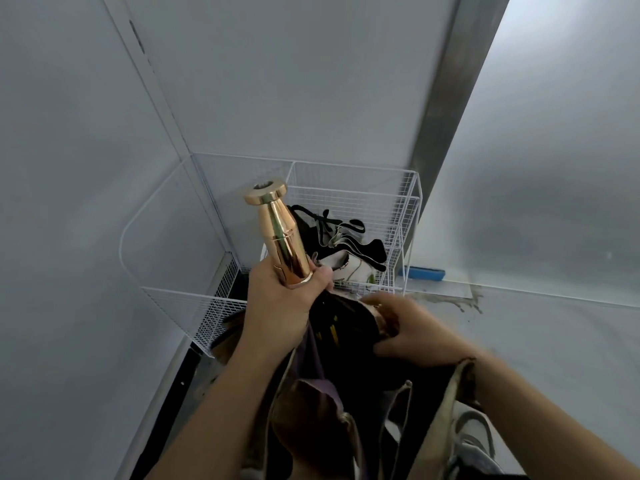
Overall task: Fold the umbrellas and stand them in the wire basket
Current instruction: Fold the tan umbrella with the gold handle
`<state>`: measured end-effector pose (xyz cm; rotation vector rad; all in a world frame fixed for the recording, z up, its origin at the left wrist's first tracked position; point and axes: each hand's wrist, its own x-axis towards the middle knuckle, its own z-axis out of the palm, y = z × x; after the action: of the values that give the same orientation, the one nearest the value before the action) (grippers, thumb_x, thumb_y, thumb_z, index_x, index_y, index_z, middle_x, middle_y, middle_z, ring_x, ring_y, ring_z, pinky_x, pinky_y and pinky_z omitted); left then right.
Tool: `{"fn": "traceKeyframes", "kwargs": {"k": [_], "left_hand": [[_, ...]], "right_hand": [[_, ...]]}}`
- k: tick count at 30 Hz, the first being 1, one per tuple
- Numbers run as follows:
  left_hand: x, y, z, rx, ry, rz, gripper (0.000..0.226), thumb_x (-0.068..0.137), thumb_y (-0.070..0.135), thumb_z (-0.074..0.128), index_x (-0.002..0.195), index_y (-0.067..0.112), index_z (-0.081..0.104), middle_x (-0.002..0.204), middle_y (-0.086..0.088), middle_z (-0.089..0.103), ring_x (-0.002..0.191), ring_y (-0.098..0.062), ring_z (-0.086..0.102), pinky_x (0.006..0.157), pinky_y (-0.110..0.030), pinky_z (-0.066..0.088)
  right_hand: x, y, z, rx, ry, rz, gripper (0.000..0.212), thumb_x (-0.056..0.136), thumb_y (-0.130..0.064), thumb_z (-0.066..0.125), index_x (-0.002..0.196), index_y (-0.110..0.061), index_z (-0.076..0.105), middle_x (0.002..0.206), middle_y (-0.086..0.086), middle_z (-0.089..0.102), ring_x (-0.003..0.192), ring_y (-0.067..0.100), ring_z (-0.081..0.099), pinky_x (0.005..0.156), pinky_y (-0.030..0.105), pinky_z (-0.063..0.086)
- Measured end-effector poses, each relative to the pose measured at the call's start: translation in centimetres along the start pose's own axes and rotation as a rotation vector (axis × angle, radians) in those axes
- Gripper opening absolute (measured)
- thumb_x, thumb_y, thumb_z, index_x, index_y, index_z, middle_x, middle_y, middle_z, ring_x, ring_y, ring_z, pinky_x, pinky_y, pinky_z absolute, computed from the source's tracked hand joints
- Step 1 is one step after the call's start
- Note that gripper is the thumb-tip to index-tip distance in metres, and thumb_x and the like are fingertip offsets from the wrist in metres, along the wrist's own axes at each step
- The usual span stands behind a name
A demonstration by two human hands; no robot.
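**Mid-fold: canopy half gathered, umbrella not yet in the basket**

Nearest, at 5 o'clock, was a grey shoe (474, 441) on the floor. Between my forearms at 6 hung the dark canopy (346, 410). Its brown and purple flaps were splayed loose, not wrapped.

At centre, my left hand (280, 299) was fisted tight round the base of the gold handle (277, 230), which pointed up toward 12. My right hand (412, 327), at 3 o'clock from the left, had its fingers curled into the canopy cloth just under the handle, bunching it. That hand was blurred, so I couldn't tell the exact finger placement.

My read was that the fold step was in progress. Next move: wind the loose flaps round the shaft, cinch them (I saw no strap), then lower it upright.

At 12, in the wall corner, stood the white wire basket (346, 202). A black-and-white umbrella (343, 244) was already in its right bay, straps loose. Those straps could snag the next one going in. The left bay at 10 looked like the roomier target.

Further out:
- A blue block (422, 273) sat on the floor at 2, just beside the basket.
- A dark stain (453, 299) marked the floor near it.
- A grey metal post (446, 98) ran up the wall at 1.
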<state>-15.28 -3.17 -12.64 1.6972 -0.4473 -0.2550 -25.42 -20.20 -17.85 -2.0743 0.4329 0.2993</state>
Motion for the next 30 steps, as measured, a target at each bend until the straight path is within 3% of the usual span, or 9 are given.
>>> {"fn": "traceKeyframes", "kwargs": {"k": [3, 6, 8, 10, 13, 17, 21, 27, 30], "left_hand": [[0.1, -0.3, -0.6, 0.078, -0.014, 0.011, 0.022, 0.084, 0.009, 0.074, 0.067, 0.019, 0.065, 0.069, 0.000, 0.072, 0.074, -0.014, 0.070, 0.079, -0.035, 0.054], [0.3, -0.4, -1.0, 0.104, 0.007, -0.003, 0.022, 0.084, 0.011, 0.075, 0.065, 0.018, 0.065, 0.070, -0.001, 0.072, 0.074, -0.015, 0.070, 0.082, -0.041, 0.055], [0.4, -0.3, -1.1, 0.081, 0.068, -0.027, 0.028, 0.083, 0.010, 0.075, 0.061, 0.024, 0.066, 0.068, 0.004, 0.071, 0.071, -0.010, 0.069, 0.080, -0.038, 0.056], [0.4, -0.3, -1.1, 0.052, 0.139, -0.054, 0.024, 0.083, 0.012, 0.077, 0.064, 0.025, 0.068, 0.067, 0.007, 0.070, 0.069, -0.008, 0.068, 0.077, -0.036, 0.056], [0.5, -0.6, -1.1, 0.019, 0.214, -0.074, 0.013, 0.083, 0.019, 0.077, 0.077, 0.011, 0.068, 0.076, -0.002, 0.072, 0.077, -0.016, 0.070, 0.083, -0.045, 0.057], [0.5, -0.8, -0.5, 0.006, 0.284, -0.093, 0.015, 0.082, 0.021, 0.078, 0.078, 0.011, 0.068, 0.076, -0.004, 0.071, 0.078, -0.019, 0.070, 0.084, -0.050, 0.057], [0.2, -0.6, 0.2, -0.022, 0.281, -0.103, 0.015, 0.081, 0.021, 0.079, 0.076, 0.012, 0.068, 0.076, -0.004, 0.071, 0.077, -0.016, 0.070, 0.084, -0.046, 0.058], [-0.1, -0.3, 1.0, -0.098, 0.199, -0.114, 0.020, 0.074, 0.027, 0.082, 0.071, 0.012, 0.067, 0.073, -0.004, 0.071, 0.073, -0.013, 0.069, 0.073, -0.027, 0.055], [-0.2, -0.3, 1.3, -0.072, 0.172, -0.123, 0.017, 0.072, 0.019, 0.084, 0.070, 0.014, 0.069, 0.073, -0.004, 0.070, 0.072, -0.015, 0.069, 0.072, -0.029, 0.057]], "right_hand": [[-0.3, 0.5, -1.8, -0.040, 0.271, 0.115, 0.040, 0.080, -0.002, 0.070, 0.109, -0.029, 0.064, 0.101, -0.004, 0.067, 0.092, 0.013, 0.065, 0.089, 0.036, 0.056], [-1.0, 1.3, -3.3, 0.135, 0.543, 0.163, 0.019, 0.086, -0.005, 0.065, 0.097, -0.020, 0.069, 0.088, 0.001, 0.073, 0.074, 0.017, 0.069, 0.064, 0.033, 0.057], [-1.3, 1.4, -4.0, 0.334, 0.625, 0.175, 0.007, 0.090, -0.013, 0.066, 0.095, -0.014, 0.069, 0.085, 0.005, 0.071, 0.075, 0.021, 0.068, 0.064, 0.038, 0.057], [-1.4, 1.2, -4.1, 0.468, 0.646, 0.212, 0.013, 0.093, -0.023, 0.065, 0.092, -0.011, 0.067, 0.085, 0.009, 0.068, 0.073, 0.022, 0.066, 0.063, 0.038, 0.053], [-1.5, 0.4, -3.3, 0.627, 0.578, 0.261, 0.027, 0.096, -0.031, 0.060, 0.090, -0.006, 0.067, 0.068, 0.005, 0.068, 0.055, 0.017, 0.065, 0.054, 0.028, 0.049], [-2.0, -1.5, -2.1, 0.877, 0.338, 0.217, 0.034, 0.100, -0.028, 0.054, 0.075, -0.006, 0.061, 0.052, 0.000, 0.058, 0.044, 0.012, 0.055, 0.046, 0.022, 0.047], [-2.0, -2.0, -0.8, 0.800, 0.147, 0.091, 0.028, 0.098, -0.024, 0.054, 0.088, -0.004, 0.072, 0.079, 0.011, 0.072, 0.070, 0.021, 0.067, 0.069, 0.030, 0.054], [-1.1, -2.4, 1.3, 0.592, 0.089, -0.057, 0.018, 0.096, -0.007, 0.058, 0.089, -0.013, 0.073, 0.083, 0.001, 0.072, 0.079, 0.014, 0.068, 0.071, 0.022, 0.054], [-1.3, -2.6, 2.2, 0.562, -0.017, -0.049, 0.017, 0.097, -0.010, 0.056, 0.095, -0.014, 0.072, 0.089, 0.000, 0.071, 0.082, 0.011, 0.068, 0.073, 0.020, 0.052]]}}
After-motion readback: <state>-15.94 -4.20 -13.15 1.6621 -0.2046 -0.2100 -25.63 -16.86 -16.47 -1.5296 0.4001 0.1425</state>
